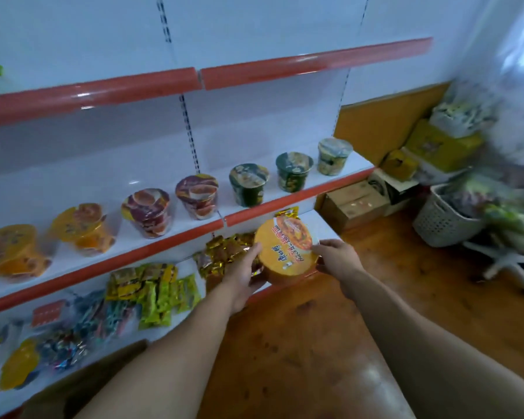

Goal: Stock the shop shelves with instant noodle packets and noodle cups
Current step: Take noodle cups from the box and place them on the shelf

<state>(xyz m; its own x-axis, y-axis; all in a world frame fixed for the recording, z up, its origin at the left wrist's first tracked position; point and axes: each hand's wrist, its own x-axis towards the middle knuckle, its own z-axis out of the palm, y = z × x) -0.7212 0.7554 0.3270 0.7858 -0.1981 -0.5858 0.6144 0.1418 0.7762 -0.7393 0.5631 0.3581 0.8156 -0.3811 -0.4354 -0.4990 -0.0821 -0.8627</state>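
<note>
I hold an orange noodle cup with a yellow lid between both hands, in front of the right end of the lower shelf. My left hand grips its left side and bottom. My right hand holds its right rim. On the middle shelf stands a row of several noodle cups: yellow ones at the left, red-purple ones in the middle, green ones at the right. Gold noodle packets and yellow-green packets lie on the lower shelf.
The top shelf with a red edge is bare apart from something green at far left. Cardboard boxes, yellow boxes and a white basket full of packets stand on the wooden floor at the right. A brown box sits below my left arm.
</note>
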